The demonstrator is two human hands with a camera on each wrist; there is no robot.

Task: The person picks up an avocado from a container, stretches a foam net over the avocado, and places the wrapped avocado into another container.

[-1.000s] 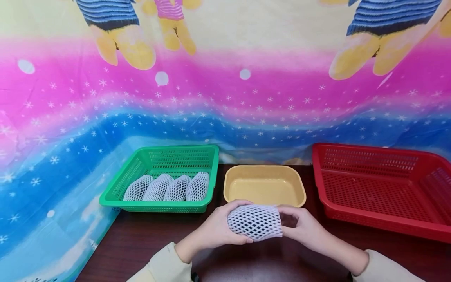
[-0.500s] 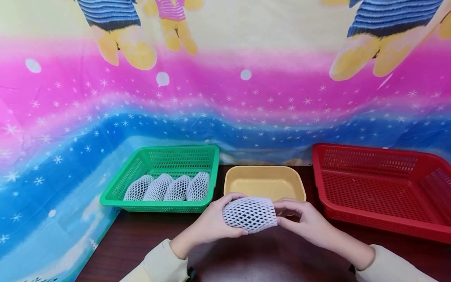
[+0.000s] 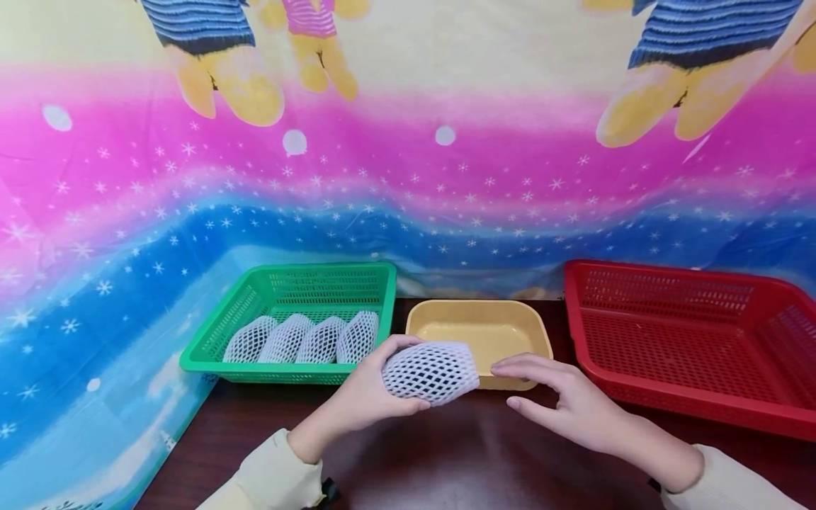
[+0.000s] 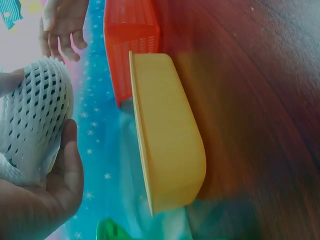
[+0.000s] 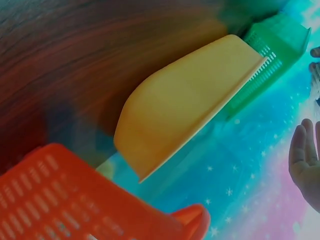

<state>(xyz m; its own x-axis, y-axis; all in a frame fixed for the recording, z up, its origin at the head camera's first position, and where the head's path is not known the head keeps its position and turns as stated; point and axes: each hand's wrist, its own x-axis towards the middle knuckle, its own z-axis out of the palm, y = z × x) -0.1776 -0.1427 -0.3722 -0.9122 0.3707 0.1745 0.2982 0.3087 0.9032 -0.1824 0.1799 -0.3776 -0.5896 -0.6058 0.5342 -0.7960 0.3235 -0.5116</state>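
Observation:
My left hand [image 3: 368,393] grips a white foam fruit net [image 3: 431,372] around its left end, thumb on the near side; the mesh bulges as if something is inside, but I cannot tell what. In the left wrist view the same foam net [image 4: 37,117] sits between thumb and fingers. Just right of the net, apart from it, my right hand [image 3: 583,405] holds nothing, its fingers loosely bent. Behind both hands stands a yellow plastic basin [image 3: 484,333]. Several more net-covered pieces [image 3: 317,341] lie in a row in the green basket [image 3: 290,372] at the left.
A red basket [image 3: 669,340] with no items visible in it stands at the right. Dark brown wooden tabletop [image 3: 446,460] lies under everything. A printed cloth [image 3: 408,177] hangs behind the containers.
The left hand has carried the foam net leftward and slightly up. My right hand has let go of the net's right end and drawn away to the right.

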